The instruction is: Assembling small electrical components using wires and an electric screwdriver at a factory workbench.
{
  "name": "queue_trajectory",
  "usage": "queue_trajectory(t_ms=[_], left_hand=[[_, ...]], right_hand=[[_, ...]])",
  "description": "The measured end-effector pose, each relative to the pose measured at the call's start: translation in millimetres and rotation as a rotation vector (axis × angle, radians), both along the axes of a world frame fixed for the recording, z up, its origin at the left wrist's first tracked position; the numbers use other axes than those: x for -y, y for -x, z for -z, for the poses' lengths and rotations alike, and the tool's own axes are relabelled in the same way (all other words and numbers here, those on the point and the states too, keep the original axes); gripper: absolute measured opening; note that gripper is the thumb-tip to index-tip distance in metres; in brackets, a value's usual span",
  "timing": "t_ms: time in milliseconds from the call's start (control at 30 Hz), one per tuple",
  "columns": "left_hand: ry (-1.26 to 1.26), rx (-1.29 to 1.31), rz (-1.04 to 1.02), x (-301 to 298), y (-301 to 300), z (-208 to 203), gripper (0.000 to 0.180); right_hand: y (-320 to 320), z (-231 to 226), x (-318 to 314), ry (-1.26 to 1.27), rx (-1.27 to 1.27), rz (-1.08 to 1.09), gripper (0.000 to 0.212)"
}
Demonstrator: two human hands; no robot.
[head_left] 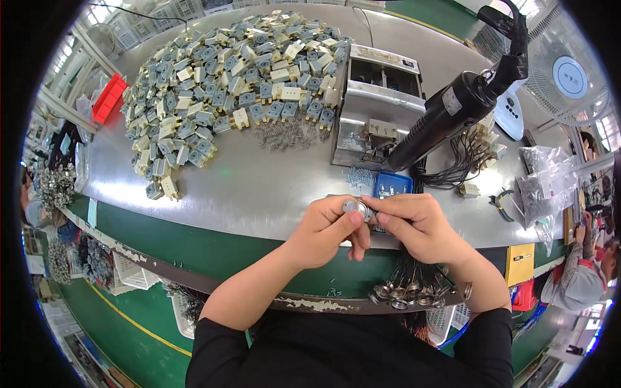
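My left hand pinches a small round silver metal part between thumb and fingers, above the near edge of the steel tabletop. From the other side, my right hand closes its thumb and forefinger on the same part. What the fingers cover of it cannot be made out. Just beyond my hands is a blue tray of small metal pieces, beside a heap of small screws. Below my right forearm, a bunch of dark cables with round metal ends hangs over the table's front edge.
A big pile of grey and cream blocks covers the back left, with loose springs before it. Right of these stand a metal fixture and a black cylindrical tool on an arm. Pliers and plastic bags lie right.
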State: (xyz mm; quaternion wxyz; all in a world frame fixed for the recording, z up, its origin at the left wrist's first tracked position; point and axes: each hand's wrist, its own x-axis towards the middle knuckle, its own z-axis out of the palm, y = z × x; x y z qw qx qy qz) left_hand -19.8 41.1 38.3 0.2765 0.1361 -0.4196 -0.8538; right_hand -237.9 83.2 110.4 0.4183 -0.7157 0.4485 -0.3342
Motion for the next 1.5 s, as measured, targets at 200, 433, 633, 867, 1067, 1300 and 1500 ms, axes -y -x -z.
queue_trajectory(t_ms=[200, 433, 633, 867, 1067, 1300, 1500], left_hand=[[0.325, 0.162, -0.266, -9.8, 9.3, 0.8, 0.028], [-0.049, 0.011, -0.069, -2.0, -4.8, 5.2, 0.025], [1.052, 0.706, -0.218, 15.7, -46.8, -40.3, 0.040], [1.093, 1.755, -1.248, 60.4, -214.5, 5.8, 0.041], [0.904, 1.690, -1.146, 55.6, -263.7, 26.3, 0.044], [-0.017, 0.355, -0.985, 25.1, -204.1, 9.1, 0.053], [0.347, 0.147, -0.645, 10.7, -147.9, -16.2, 0.067]], right_hand=[[-3.9, 9.2, -1.7, 0.091, -0.044, 0.024, 0.037], [-1.7, 11.6, 7.0, 0.003, 0.007, -0.026, 0.043], [28.9, 2.7, 6.9, 0.045, -0.559, -0.010, 0.048], [27.1, 32.0, 11.6, 0.083, -0.707, -0.004, 0.016], [22.9, 28.2, 16.9, 0.109, -0.709, -0.066, 0.010], [29.9, 36.2, 7.8, 0.065, -0.608, 0.111, 0.013], [31.8, 24.9, 3.5, 0.158, -0.440, 0.206, 0.016]])
